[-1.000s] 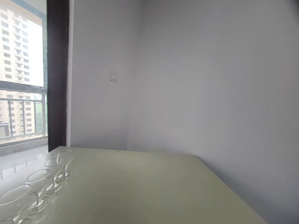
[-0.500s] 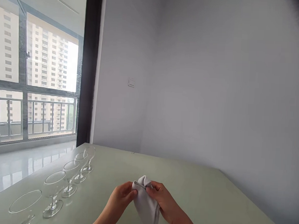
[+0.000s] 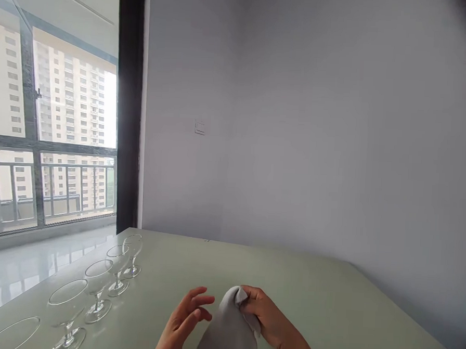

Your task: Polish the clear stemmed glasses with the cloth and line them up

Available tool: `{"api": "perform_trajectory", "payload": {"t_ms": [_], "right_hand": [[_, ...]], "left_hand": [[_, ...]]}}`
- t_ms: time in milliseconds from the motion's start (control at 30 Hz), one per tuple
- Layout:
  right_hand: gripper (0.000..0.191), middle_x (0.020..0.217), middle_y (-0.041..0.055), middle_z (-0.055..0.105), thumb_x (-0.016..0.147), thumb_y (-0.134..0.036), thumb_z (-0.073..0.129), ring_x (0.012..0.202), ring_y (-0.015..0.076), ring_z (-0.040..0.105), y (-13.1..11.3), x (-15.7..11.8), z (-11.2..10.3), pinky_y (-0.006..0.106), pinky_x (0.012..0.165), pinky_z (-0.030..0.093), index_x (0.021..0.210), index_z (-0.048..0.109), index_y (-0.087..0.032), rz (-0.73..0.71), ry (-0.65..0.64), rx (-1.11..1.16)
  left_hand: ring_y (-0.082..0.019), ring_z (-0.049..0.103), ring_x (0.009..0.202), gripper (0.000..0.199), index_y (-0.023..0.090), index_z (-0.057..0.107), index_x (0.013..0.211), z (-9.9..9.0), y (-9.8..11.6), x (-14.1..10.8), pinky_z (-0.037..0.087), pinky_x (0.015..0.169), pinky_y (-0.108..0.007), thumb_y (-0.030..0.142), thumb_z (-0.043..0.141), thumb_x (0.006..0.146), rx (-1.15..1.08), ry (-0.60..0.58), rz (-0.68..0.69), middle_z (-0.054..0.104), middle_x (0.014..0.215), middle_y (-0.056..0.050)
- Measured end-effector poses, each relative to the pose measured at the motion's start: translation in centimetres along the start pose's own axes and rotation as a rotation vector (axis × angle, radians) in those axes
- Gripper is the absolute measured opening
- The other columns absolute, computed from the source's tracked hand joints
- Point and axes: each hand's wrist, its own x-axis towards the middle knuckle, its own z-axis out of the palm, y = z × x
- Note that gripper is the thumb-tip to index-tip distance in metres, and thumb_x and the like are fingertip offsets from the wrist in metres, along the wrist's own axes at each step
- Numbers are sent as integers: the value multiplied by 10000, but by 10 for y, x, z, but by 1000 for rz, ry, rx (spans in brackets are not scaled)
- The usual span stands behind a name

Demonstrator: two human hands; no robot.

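A light grey cloth (image 3: 228,333) hangs in loose folds at the bottom centre of the head view, running past the lower edge. My right hand (image 3: 266,317) pinches its upper right part, with a folded corner showing by the fingertips. Just left of the cloth, my left hand (image 3: 188,318) is raised with its fingers apart and curved, holding nothing. A small gap shows between its fingertips and the cloth.
Several clear stemmed glasses, the farthest one (image 3: 132,255) near the back left corner, stand upright in a row along the left edge of the pale green table (image 3: 290,281). Grey walls rise behind, with a large window at the left.
My left hand has let go of the cloth and opened. The cloth has spread wider below my right hand. The view has shifted, so the glasses appear lower and farther left.
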Motion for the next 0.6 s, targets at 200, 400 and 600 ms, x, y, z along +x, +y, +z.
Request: {"api": "perform_trajectory", "payload": {"t_ms": [200,400,600], "right_hand": [[290,765,48,627,713,-298,558,695,210,583,18,9,7,307,630,436,974,597,-179,-35,219,-602],[336,1161,79,604,875,-426,424,1067,244,547,56,19,9,353,875,458,1091,620,-260,-483,236,-1312],[253,1026,37,693,884,-322,475,880,210,663,140,46,-5,274,703,511,1095,612,-304,-1053,56,-1786]], "left_hand": [[-170,530,547,404,185,638,967,19,-26,0,387,510,-256,441,603,656,323,-56,-196,585,573,6],[-171,549,617,354,177,602,1032,10,-21,0,411,565,-271,260,440,729,425,174,-211,623,750,-32],[-194,537,926,298,223,590,976,2,15,-6,435,733,-291,180,457,713,518,341,-44,541,1117,-65]]}}
